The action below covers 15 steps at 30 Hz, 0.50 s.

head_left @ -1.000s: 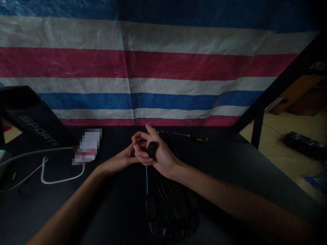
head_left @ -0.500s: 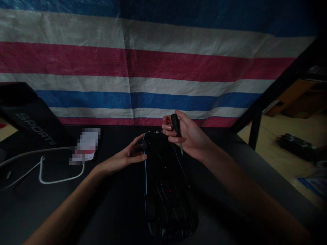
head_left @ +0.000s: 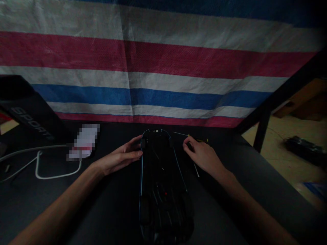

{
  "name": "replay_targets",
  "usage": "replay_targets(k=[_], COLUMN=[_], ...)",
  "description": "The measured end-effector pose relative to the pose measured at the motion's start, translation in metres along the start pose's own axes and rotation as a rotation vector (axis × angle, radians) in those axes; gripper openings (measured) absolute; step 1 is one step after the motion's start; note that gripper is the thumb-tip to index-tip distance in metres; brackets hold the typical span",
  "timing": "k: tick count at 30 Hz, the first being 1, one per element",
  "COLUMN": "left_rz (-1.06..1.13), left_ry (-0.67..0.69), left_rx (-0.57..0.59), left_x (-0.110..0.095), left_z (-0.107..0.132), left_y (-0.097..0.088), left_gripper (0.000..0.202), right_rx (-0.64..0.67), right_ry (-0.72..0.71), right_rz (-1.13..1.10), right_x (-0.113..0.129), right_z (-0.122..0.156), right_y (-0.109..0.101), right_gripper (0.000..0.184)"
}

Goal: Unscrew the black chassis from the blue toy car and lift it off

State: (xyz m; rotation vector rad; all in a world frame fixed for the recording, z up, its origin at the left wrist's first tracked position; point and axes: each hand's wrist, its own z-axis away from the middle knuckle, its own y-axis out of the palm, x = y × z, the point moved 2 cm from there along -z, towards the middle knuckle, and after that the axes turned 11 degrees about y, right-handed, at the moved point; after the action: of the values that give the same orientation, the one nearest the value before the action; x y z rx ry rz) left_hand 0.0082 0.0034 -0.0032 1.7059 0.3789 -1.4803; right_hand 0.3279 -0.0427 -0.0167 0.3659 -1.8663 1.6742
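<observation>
A black toy car [head_left: 163, 177] with blue edging lies upside down on the dark table, wheels and underside showing. My left hand [head_left: 124, 156] holds the car's left side near its far end, thumb and fingers against the edge. To the right of the car, my right hand [head_left: 200, 154] is low over the table with its fingers curled around a screwdriver [head_left: 196, 170]; only the thin metal shaft shows, pointing toward me, and the handle is hidden. Just beyond that hand lies a second screwdriver [head_left: 203, 140] with a black and yellow handle.
A phone [head_left: 83, 141] with a blurred surface and a white cable [head_left: 58, 177] lie on the left. Behind it stands a dark box [head_left: 30, 112] marked with "SPORT". A striped sheet [head_left: 153, 68] hangs at the back. On the floor at right is a dark object [head_left: 305, 148].
My right hand has moved down and right, off the car's far end to the table beside it, uncovering the second screwdriver. My left hand stays at the car's side. The view has shifted slightly.
</observation>
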Motion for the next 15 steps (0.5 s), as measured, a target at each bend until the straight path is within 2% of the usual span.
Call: replay_targets(k=[5, 10, 12, 15], left_rz=[0.03, 0.051, 0.061, 0.069], left_ry=[-0.013, -0.014, -0.004, 0.006], left_rx=[-0.012, -0.057, -0.068, -0.065], left_x=[0.004, 0.006, 0.007, 0.008], left_z=[-0.002, -0.002, -0.002, -0.003], left_y=[-0.005, -0.003, -0.002, 0.0], left_gripper=[0.058, 0.053, 0.049, 0.042], right_rx=[-0.032, -0.134, -0.14, -0.072], right_ry=[-0.047, -0.076, -0.1, -0.175], right_rz=[0.129, 0.099, 0.069, 0.038], right_x=[0.005, 0.015, 0.027, 0.06], right_z=[0.006, 0.004, 0.004, 0.009], right_y=[-0.004, -0.015, -0.016, -0.012], right_gripper=[0.016, 0.026, 0.027, 0.02])
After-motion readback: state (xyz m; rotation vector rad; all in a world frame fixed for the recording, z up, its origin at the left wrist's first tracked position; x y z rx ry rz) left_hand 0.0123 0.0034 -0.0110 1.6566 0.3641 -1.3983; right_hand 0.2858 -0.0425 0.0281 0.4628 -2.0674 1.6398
